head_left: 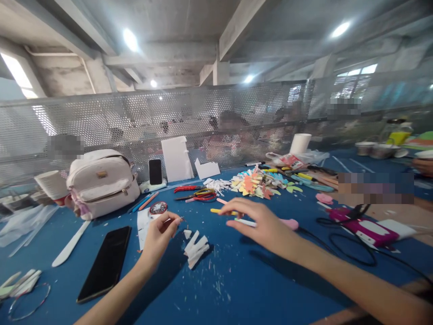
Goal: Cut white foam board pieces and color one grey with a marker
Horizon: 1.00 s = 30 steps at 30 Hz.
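- White, thin, flat-looking strips (196, 249) lie on the blue worktop (243, 284) between our hands, just right of our left hand (161, 232) and nearer to it than to our right hand (262, 221).
- The strips fan and overlap, most slanting from far right to near left; we see several but cannot count them surely.
- Our left thumb and forefinger come close together; we cannot tell whether they pinch anything.
- Our right fingers are curved, with a gap to the thumb. One slim yellow stick (214, 211) and one slim white rod (246, 222) show there, both lying roughly crosswise; whether we grip either, we cannot tell.
- One rounded pink handle (289, 224) with a dark cable shows just beyond our right wrist.
- We count two black rectangular phones, one flat (104, 264) and one upright (155, 172); two upright white panels, one tall (177, 158) and one low (207, 170); and one pale zipped backpack (103, 183).
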Motion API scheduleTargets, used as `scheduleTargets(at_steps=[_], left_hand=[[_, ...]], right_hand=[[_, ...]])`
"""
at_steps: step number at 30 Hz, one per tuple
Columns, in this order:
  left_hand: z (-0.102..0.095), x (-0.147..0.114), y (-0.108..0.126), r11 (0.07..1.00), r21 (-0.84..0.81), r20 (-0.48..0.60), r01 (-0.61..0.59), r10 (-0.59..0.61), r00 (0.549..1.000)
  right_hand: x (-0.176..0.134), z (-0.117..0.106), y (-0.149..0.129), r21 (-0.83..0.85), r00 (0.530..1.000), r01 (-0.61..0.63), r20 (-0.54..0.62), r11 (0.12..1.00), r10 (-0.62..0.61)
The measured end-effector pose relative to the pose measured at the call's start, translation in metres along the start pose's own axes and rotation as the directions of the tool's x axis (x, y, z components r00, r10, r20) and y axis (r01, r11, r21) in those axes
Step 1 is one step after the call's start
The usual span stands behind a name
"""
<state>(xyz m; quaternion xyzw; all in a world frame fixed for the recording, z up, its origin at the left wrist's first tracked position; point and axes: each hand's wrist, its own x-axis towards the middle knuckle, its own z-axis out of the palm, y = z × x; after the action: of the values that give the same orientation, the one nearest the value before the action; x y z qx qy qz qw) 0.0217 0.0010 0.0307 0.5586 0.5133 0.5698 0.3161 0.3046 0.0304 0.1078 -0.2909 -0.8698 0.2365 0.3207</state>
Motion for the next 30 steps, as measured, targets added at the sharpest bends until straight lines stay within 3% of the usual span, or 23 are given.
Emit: scheduleTargets(at_steps=[2, 5, 10, 21, 30], left_hand=[[0.001, -0.004, -0.003, 1.000, 0.012, 0.007, -0.009, 0.009, 1.000], [0.004, -0.010, -0.008, 0.999, 0.026, 0.023, -0.021, 0.020, 1.000], [0.009, -0.016, -0.012, 0.999, 0.020, 0.033, -0.034, 0.034, 0.999], [0.013, -0.020, -0.016, 1.000, 0.004, 0.047, -0.008, 0.008, 0.999], [0.014, -0.021, -0.014, 1.000, 0.011, 0.069, 0.012, -0.013, 0.998]], right_hand=[[0.018, 0.031, -0.002, 0.178, 0.999, -0.017, 0.030, 0.984, 0.012], [0.038, 0.073, 0.010, 0.295, 0.996, -0.071, 0.080, 0.953, 0.050], [0.045, 0.112, 0.029, 0.481, 0.983, -0.175, 0.130, 0.859, 0.127], [0.026, 0.135, 0.033, 0.698, 0.967, -0.225, 0.073, 0.679, 0.246], [0.026, 0.134, 0.033, 0.712, 0.965, -0.213, 0.045, 0.669, 0.259]])
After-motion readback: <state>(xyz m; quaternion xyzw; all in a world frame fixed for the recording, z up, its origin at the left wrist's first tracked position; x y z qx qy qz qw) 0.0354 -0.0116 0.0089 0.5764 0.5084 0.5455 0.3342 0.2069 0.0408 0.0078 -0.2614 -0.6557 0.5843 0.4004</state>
